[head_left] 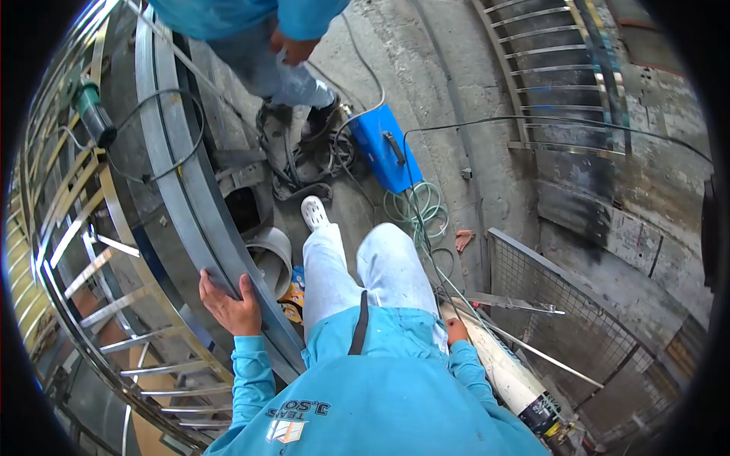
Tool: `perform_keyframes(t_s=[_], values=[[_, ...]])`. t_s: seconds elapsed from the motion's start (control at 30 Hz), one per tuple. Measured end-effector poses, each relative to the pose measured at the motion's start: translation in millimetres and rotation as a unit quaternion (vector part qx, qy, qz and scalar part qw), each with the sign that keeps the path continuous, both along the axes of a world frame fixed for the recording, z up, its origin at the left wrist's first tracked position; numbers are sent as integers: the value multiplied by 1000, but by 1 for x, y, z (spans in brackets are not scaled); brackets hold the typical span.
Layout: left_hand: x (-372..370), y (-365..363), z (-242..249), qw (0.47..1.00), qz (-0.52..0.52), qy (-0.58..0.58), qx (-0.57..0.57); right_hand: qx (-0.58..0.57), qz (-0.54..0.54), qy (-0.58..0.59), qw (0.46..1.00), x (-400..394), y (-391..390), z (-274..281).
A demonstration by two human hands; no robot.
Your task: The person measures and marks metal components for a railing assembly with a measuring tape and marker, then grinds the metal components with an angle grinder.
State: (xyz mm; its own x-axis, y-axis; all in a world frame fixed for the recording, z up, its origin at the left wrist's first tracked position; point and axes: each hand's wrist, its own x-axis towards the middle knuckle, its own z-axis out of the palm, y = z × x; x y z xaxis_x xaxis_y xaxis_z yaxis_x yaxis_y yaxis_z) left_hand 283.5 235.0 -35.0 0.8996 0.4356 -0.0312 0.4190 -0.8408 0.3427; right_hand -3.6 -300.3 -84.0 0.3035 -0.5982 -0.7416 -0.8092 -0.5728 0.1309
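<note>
My left hand (pixel 230 305) lies on the long grey metal beam (pixel 176 163), thumb and fingers apart, its palm against the surface. That beam curves from the upper left down past my left side. My right hand (pixel 456 332) is low beside my right thigh, close to a white gas cylinder (pixel 498 361). Its fingers look curled in, and nothing shows in them. A green angle grinder (pixel 94 114) rests on the metal railing (pixel 114 190) to the left of the beam, its cord looping over the beam.
A co-worker in a blue top (pixel 243 19) stands ahead beside a blue welding machine (pixel 385 148). Green hose (pixel 430 213) and cables lie on the concrete. A white bucket (pixel 271 254) sits by my left leg. A mesh panel (pixel 570 319) stands right; a barred frame (pixel 551 68) leans far right.
</note>
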Motion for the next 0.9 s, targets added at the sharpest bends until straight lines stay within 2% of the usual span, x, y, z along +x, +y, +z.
perform_keyframes(t_s=[0.1,0.17,0.23,0.3,0.37,0.43,0.5,0.57,0.63,0.73,0.8,0.9], values=[[2,-2,-1,1000,-1,-8,-15,-35,3,-68,997,59,-2,0],[2,0,-1,1000,-20,-12,-8,9,-53,-136,989,69,-19,-41],[2,0,-3,999,-36,-23,-18,34,-72,-146,986,108,-2,-68],[-1,-1,-7,998,-29,-29,-44,65,-44,-145,986,118,10,-121],[-4,2,-19,996,-22,-60,-66,124,-22,-140,982,91,15,-216],[-1,2,-19,997,-52,-51,-6,152,-5,-74,986,108,47,-262],[-3,1,-23,998,-36,-42,-11,177,18,24,984,91,58,-354],[-22,32,-28,999,-17,-37,-27,153,8,19,988,78,62,-449],[-36,45,-15,985,103,-57,-124,128,35,27,991,66,62,-539],[-36,49,-20,980,140,-89,-106,78,2,-10,997,74,58,-614],[-38,53,-22,981,138,-101,-89,41,8,18,999,68,53,-668],[-37,62,-19,982,133,-109,-75,69,-5,71,995,80,34,-676]])
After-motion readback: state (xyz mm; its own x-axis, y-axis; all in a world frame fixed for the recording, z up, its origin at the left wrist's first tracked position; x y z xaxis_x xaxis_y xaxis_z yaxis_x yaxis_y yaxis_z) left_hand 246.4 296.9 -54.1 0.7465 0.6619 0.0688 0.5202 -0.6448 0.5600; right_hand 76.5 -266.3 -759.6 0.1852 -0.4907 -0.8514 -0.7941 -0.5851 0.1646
